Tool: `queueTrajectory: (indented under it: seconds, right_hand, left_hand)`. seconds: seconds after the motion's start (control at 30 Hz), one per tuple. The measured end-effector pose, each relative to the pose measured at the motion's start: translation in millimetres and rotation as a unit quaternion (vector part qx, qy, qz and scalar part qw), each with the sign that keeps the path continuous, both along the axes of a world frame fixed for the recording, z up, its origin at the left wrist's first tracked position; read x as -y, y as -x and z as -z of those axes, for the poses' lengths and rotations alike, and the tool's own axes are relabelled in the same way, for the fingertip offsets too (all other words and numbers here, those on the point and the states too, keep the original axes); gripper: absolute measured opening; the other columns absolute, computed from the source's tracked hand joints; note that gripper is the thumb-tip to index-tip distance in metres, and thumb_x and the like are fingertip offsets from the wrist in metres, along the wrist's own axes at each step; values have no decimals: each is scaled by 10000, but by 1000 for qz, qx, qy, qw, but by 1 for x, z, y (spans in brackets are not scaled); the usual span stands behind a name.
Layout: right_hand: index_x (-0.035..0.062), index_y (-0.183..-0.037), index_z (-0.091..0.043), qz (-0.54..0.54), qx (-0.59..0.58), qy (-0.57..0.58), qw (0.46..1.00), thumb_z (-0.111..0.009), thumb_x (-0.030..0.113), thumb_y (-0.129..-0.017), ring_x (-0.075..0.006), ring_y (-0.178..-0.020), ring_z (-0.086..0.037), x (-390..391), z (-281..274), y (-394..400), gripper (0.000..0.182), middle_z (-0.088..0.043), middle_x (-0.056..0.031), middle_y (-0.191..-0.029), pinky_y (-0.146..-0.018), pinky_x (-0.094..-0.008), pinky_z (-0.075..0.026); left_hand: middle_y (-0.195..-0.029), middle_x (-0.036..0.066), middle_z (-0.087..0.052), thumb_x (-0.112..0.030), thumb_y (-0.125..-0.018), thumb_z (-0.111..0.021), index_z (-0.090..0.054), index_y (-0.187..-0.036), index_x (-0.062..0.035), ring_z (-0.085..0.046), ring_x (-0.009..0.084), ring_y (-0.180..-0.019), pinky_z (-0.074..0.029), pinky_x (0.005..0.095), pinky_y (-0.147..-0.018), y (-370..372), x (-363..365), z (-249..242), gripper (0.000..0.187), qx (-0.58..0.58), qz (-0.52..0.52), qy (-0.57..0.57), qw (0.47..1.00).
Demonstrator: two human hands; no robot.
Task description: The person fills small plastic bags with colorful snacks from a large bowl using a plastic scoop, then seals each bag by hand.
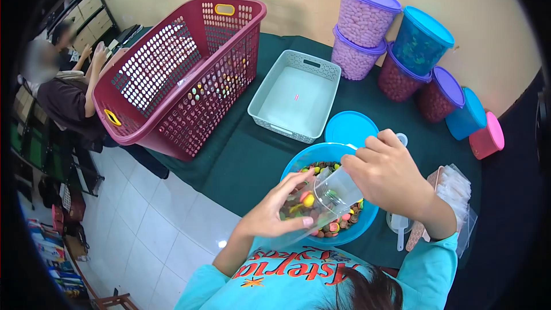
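My left hand (281,206) is wrapped round a clear plastic bag (298,209) with colourful round candies inside. My right hand (381,169) grips a translucent scoop (340,186), its front end tilted down into the mouth of the bag. Both hands are above a blue tub (367,227) that holds many brown, yellow, pink and green candies. Behind the tub lies a round blue lid (351,128). Part of the tub's contents is hidden by the hands and the bag.
A maroon basket (215,74) and a grey tray (295,95) stand behind. Lidded containers (367,14) line the wall. At right are a small white scoop (400,235) and clear bags (456,192). Other people (69,100) are at the far left.
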State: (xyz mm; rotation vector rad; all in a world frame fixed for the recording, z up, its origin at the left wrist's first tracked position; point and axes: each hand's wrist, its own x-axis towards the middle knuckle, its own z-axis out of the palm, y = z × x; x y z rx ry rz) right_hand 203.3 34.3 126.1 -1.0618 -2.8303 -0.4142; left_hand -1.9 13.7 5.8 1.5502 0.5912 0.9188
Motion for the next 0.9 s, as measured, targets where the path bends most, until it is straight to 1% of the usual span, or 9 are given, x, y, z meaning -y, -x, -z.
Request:
queueTrajectory:
  seconds: [0.07,0.17,0.27,0.43,0.53,0.6,0.73,0.87,0.9]
  right_hand:
    - [79,-688,-529,-21,-65,36,997,-588,116,-617,-157,-666,-483,-7,4,-7,100,-515,-20,-603,-646,-288,-327]
    - [85,-721,-563,-20,-101,60,993,-588,122,-690,-158,-644,-470,-15,11,-14,55,-523,-18,-601,-640,-288,-325]
    - [86,-754,-587,-17,-143,112,983,-563,136,-748,-163,-624,-464,-21,17,-22,56,-534,-22,-607,-634,-289,-324]
    - [86,-796,-609,-9,-189,210,959,-542,146,-775,-168,-606,-467,-33,29,-41,93,-553,-37,-633,-639,-293,-325]
    - [81,-803,-614,25,-237,318,918,-543,146,-773,-173,-613,-475,-45,41,-56,101,-560,-45,-647,-649,-299,-324]
    - [82,-793,-614,63,-380,366,847,-539,140,-772,-183,-612,-478,-46,51,-66,97,-556,-47,-648,-650,-307,-320]
    - [96,-810,-625,98,-258,175,945,-541,126,-761,-199,-617,-491,-22,39,-73,102,-558,-46,-650,-675,-316,-333]
    - [91,-818,-631,68,-145,218,963,-564,182,-758,-212,-742,-512,-5,56,-65,128,-580,-64,-725,-719,-336,-349]
    - [72,-886,-621,59,-149,218,963,-576,216,-761,-233,-879,-513,-2,62,-63,196,-584,-100,-872,-788,-356,-359]
  left_hand:
    - [-1169,127,-391,-207,-635,-720,-302,-1266,13,-422,222,-1063,-357,333,-894,5,-11,-1,788,-9,4,-5,1000]
    - [-1012,54,-511,-52,-606,-724,-362,-1225,2,-476,134,-958,-340,291,-892,7,-27,0,719,36,103,186,976]
    - [-960,35,-530,-57,-620,-719,-450,-1127,-1,-475,106,-927,-359,275,-858,8,-41,13,577,-81,203,195,956]
    - [-968,27,-533,-47,-669,-690,-479,-1067,2,-492,100,-876,-369,263,-837,-3,-38,2,453,-20,200,250,947]
    - [-1021,47,-535,-39,-680,-682,-477,-1071,3,-505,113,-902,-377,262,-831,-3,-41,2,444,0,192,251,949]
    - [-1052,67,-540,-27,-679,-676,-478,-1069,7,-519,126,-927,-398,265,-811,0,-43,-4,438,8,166,253,953]
    - [-997,69,-567,-23,-673,-675,-491,-1047,2,-550,124,-877,-421,263,-774,17,-46,-18,418,-14,127,234,964]
    - [-952,96,-578,-61,-736,-630,-471,-1001,-14,-574,162,-845,-439,284,-756,19,-41,-20,313,34,29,202,978]
    - [-969,91,-575,-63,-724,-642,-471,-975,-27,-566,149,-844,-435,276,-758,18,-41,-18,306,70,21,192,979]
